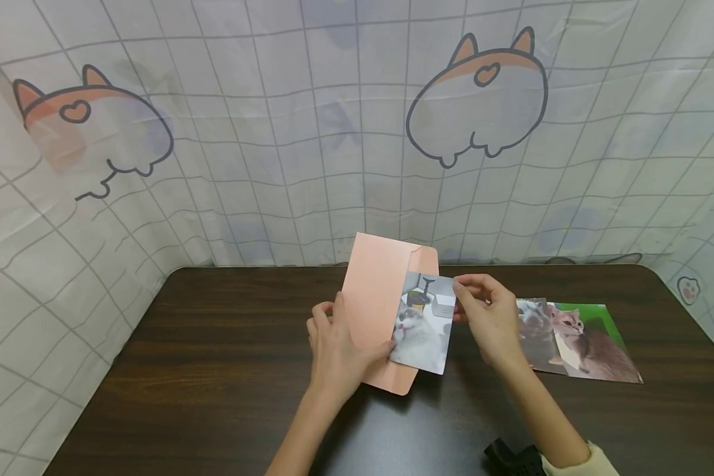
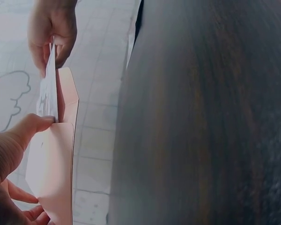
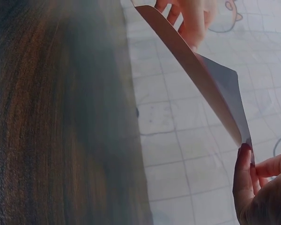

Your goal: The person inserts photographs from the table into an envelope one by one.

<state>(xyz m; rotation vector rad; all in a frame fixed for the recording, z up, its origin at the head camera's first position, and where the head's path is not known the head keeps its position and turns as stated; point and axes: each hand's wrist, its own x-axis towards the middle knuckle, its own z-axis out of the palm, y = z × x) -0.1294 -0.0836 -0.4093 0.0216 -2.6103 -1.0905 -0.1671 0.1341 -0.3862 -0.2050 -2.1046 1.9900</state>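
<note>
A pale pink envelope (image 1: 371,297) is held up tilted above the table by my left hand (image 1: 339,354), its thumb on the front by the mouth and its fingers around the edge. From the mouth sticks out a photo card (image 1: 422,324) of a grey-and-white cat; its left edge appears to be inside. The envelope's flap (image 2: 68,89) stands open behind the card in the left wrist view. My right hand (image 1: 492,320) pinches the card's upper right edge between thumb and fingers. In the right wrist view the card's plain back (image 3: 225,82) shows beside the flap.
On the dark wooden table (image 1: 214,370), several cat pictures overlap at the right, among them a brown cat picture on green (image 1: 601,344). A black object (image 1: 514,459) is by the right sleeve (image 1: 583,463). Behind the table hangs a grid-patterned curtain (image 1: 274,132).
</note>
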